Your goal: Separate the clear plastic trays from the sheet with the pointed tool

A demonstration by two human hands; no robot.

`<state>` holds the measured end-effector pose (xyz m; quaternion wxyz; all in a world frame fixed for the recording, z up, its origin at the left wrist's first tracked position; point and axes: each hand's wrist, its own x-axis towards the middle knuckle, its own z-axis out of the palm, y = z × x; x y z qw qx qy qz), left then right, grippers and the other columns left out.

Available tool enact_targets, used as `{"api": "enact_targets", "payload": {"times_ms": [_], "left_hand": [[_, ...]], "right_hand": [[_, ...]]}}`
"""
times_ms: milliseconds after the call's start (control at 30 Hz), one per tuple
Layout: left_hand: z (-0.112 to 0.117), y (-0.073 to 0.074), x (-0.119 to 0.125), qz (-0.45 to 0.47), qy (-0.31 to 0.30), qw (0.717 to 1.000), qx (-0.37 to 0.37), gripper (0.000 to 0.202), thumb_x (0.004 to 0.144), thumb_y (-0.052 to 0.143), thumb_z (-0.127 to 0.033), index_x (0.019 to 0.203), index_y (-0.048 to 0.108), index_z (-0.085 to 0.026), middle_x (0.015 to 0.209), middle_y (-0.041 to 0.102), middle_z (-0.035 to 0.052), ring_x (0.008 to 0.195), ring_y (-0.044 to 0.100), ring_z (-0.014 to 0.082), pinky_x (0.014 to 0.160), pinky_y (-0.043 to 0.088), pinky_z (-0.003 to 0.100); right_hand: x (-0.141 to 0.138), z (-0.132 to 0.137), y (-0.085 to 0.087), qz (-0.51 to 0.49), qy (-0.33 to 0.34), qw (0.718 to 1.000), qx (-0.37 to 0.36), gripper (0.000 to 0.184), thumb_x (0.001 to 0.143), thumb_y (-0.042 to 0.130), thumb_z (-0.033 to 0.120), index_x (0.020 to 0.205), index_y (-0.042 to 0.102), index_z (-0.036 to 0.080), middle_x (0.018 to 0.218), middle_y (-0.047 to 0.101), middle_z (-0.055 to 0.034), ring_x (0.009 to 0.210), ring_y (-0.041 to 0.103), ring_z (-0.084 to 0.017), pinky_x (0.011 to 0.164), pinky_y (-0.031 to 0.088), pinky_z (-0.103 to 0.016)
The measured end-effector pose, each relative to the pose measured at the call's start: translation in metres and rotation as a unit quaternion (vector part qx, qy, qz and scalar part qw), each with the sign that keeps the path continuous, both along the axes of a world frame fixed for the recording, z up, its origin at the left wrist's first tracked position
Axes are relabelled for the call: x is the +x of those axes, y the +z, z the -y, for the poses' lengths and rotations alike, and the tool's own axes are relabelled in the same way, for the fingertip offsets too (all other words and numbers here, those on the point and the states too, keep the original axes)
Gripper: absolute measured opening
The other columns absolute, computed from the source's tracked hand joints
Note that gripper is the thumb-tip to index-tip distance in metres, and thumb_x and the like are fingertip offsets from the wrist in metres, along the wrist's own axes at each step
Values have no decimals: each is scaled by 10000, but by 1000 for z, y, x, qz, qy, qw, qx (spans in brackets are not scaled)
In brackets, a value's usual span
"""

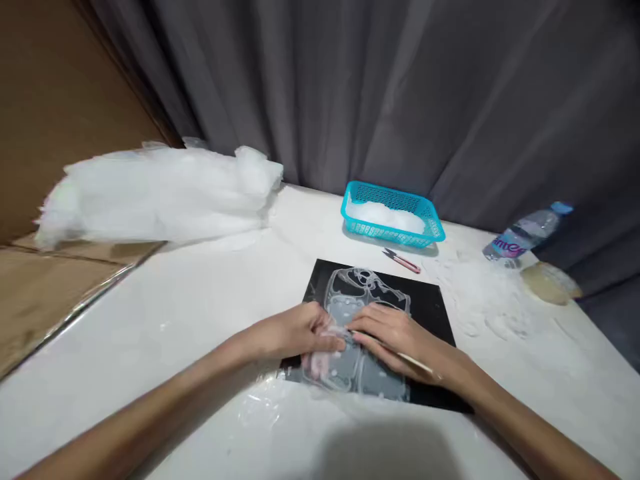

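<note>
A clear plastic sheet with a cut-out outline (pixel 361 313) lies on a black mat (pixel 435 300) on the white table. My left hand (pixel 300 331) rests on the sheet's left part, fingers curled and pinching the clear plastic. My right hand (pixel 395 337) lies on the sheet beside it, fingers closed on a thin pale stick-like tool (pixel 413 361) that runs back under the palm toward the wrist. The two hands nearly touch over the middle of the sheet.
A turquoise basket (pixel 393 212) with white scraps stands behind the mat, a small red-handled cutter (pixel 403 261) in front of it. A pile of white plastic (pixel 160 193) lies at the back left. A water bottle (pixel 525 235) and a tan object (pixel 550 283) sit at the right, beside white shreds (pixel 480 300).
</note>
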<state>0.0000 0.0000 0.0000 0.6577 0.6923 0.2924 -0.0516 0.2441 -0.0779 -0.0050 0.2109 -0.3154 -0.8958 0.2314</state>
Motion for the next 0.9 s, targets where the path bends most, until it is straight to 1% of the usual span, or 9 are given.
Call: {"api": "enact_targets", "payload": {"times_ms": [67,200,267,433,533,600,667,733,900], "left_hand": [[0,3,0,-17,-16,999,-41,499,891,701,-618,690,690,-161,576,676,23,471,587,135,492,448,230],[2,9,0,-48,-15,998,-26,482,881,693,-623,697,641,-181,547,637,-4,469,569,135,481,408,224],[2,10,-1,-58,-14,998,10,498,901,658,-626,669,618,-187,530,622,-3,477,573,142,499,414,232],[-7,9,-9,-113,13,985,130,547,853,682,-696,653,583,-197,564,651,24,529,609,182,534,432,272],[-12,8,-7,-79,136,926,342,588,713,819,-710,973,643,-212,864,735,44,751,671,235,646,473,306],[-11,7,2,12,183,897,403,794,688,874,-653,1302,579,-244,1203,703,90,1044,666,288,842,512,361],[-9,5,14,106,177,904,375,811,764,860,-567,1434,516,-267,1328,655,98,1177,627,291,961,492,383],[-8,1,25,144,163,927,306,494,878,775,-507,1272,654,-235,1137,719,65,1028,667,249,901,494,355],[-7,-3,36,180,251,948,82,337,847,806,-452,841,631,-164,773,636,-6,708,605,146,683,452,267]], "right_hand": [[23,-24,-2,-93,-173,979,59,242,1078,468,286,1107,693,201,1061,740,-102,973,693,-225,898,563,-361],[67,-57,1,-222,-509,830,60,265,980,581,389,944,737,178,856,732,-76,792,676,-245,740,555,-372],[77,-61,4,-228,-500,835,7,267,935,639,408,939,762,171,846,738,-66,781,673,-238,747,544,-364],[60,-47,13,-206,-300,926,-101,261,993,613,407,1058,783,219,995,750,-43,917,684,-216,844,528,-344],[46,-38,23,-188,-218,946,-153,238,1010,621,392,1072,788,235,993,752,-34,932,687,-208,866,526,-342],[39,-32,30,-169,-178,954,-172,219,1011,632,377,1083,791,245,1023,753,-33,949,688,-205,884,520,-344],[34,-28,36,-154,-146,960,-184,214,1013,636,363,1114,792,255,1051,747,-34,970,687,-204,887,517,-342],[32,-24,38,-155,-147,961,-176,234,1009,645,363,1178,778,271,1066,737,-33,964,678,-201,871,515,-337],[32,-23,28,-256,-306,912,-93,304,1045,562,454,1158,762,255,878,679,-18,804,617,-185,755,489,-324]]}}
